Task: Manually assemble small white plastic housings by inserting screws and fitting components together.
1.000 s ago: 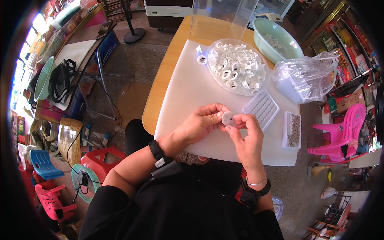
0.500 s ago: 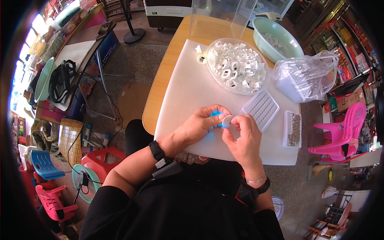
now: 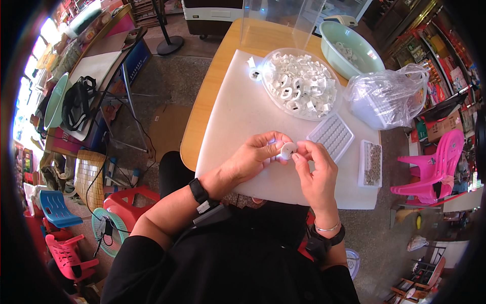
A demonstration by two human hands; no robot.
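My left hand (image 3: 255, 156) pinches a small round white light disc (image 3: 288, 150) between thumb and fingers. A pale violet-white glow shows behind those fingertips. My right hand (image 3: 318, 167) is closed, with thumb and index finger together at the disc's right edge. Whether those fingertips hold a small separate piece is hidden. Both hands are over the near part of a white mat (image 3: 230, 116). Just beyond them is a white tray (image 3: 349, 136) with rows of small slots. Further back, a round clear tub (image 3: 298, 116) is heaped with white rings and small white pieces.
A white box (image 3: 362, 180) of small grey round pieces lies at the mat's right edge. Behind stand a clear plastic bag (image 3: 387, 96), a pale green basin (image 3: 329, 48) and a clear upright panel (image 3: 276, 25). Pink chairs (image 3: 430, 167) are at the right, a red stool (image 3: 129, 202) at the left.
The bright blue glow around the disc has turned pale violet-white. My right hand has shifted slightly right and turned. The disc's face has tilted more into view.
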